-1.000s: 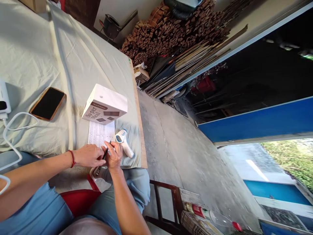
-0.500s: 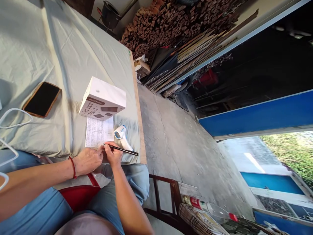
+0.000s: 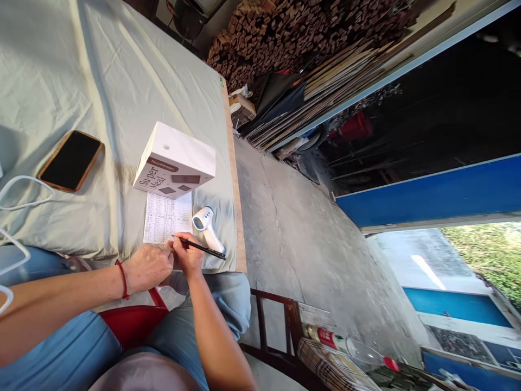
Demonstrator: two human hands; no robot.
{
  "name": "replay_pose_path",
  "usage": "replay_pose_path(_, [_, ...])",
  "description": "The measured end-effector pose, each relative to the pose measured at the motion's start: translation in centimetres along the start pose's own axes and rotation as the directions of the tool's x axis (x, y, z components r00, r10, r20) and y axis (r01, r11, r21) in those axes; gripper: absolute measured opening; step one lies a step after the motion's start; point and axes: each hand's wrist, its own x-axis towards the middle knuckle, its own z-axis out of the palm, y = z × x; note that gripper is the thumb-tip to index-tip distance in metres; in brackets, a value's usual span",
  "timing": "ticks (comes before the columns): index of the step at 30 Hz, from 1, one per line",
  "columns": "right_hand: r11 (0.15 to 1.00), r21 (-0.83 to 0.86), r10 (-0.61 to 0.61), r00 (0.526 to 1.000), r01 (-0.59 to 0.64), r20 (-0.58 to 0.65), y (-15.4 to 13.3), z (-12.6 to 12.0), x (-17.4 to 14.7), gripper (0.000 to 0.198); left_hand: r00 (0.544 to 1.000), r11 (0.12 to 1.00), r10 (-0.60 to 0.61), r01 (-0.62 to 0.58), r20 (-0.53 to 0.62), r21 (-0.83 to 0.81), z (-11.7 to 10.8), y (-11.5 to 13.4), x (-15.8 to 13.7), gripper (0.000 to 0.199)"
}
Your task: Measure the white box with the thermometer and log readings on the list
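A black pen [image 3: 203, 247] is pinched in my right hand [image 3: 189, 257], its tip at the lower edge of a sheet of handwritten paper [image 3: 163, 222]. My left hand [image 3: 150, 266] lies closed beside it at the table edge, knuckles up, touching the bottom of the paper; whatever its curled fingers hold is hidden. Just right of the paper is a white and blue infrared thermometer [image 3: 207, 225]. A white and brown "Super Meal" box [image 3: 179, 157] stands over the top end of the paper.
A phone [image 3: 71, 161] in a brown case lies left on the cloth-covered table [image 3: 134, 81], near a white cable [image 3: 24, 179]. At the right is the table's wooden edge [image 3: 238, 217]. A dark wooden chair [image 3: 288, 320] stands lower right, by a plastic bottle [image 3: 366, 350].
The pen has tilted slightly and its rear end has shifted a little left. My hands stay almost in place. The camera view has shifted slightly.
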Motion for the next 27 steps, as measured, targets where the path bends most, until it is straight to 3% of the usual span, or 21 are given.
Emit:
replay_pose_path(20, [0.999,-0.026,0.024,0.999,-0.025,-0.023,0.02,0.09,-0.05,0.019,0.998,0.996,-0.020,0.015,-0.060,-0.088,0.65,-0.44,-0.04,0.021])
replay_pose_path(27, [1.000,-0.021,0.010,1.000,-0.011,-0.027,0.01,0.14,-0.02,0.020,1.000,0.998,-0.004,0.002,-0.029,-0.058,0.53,-0.46,0.00,0.026])
